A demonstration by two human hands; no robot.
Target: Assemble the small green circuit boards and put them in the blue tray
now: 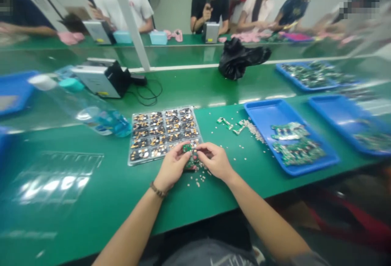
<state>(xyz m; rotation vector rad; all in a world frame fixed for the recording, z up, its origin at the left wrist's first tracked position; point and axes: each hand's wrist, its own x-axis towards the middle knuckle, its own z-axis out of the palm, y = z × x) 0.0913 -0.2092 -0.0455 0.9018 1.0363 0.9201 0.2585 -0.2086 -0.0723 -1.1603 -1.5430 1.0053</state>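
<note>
Between my hands, just above the green tabletop, is a small green circuit board [187, 148]. My left hand [174, 164] grips it from the left, thumb and fingers closed on its edge. From the right, my right hand [215, 160] pinches at the board with thumb and forefinger; whatever tiny part lies in that pinch is too small to make out. Behind my hands sits a clear compartment tray [148, 116] filled with small black, orange and white parts. Small pale pieces [198, 184] lie scattered below and right of the board.
A blue tray [262, 113] at right holds circuit boards, with loose boards [225, 123] beside it. More blue trays [328, 107] stand farther right. Bottles [100, 115] lean at left near a grey box device [99, 78]. A black plastic bag [233, 60] lies behind. People sit across the bench.
</note>
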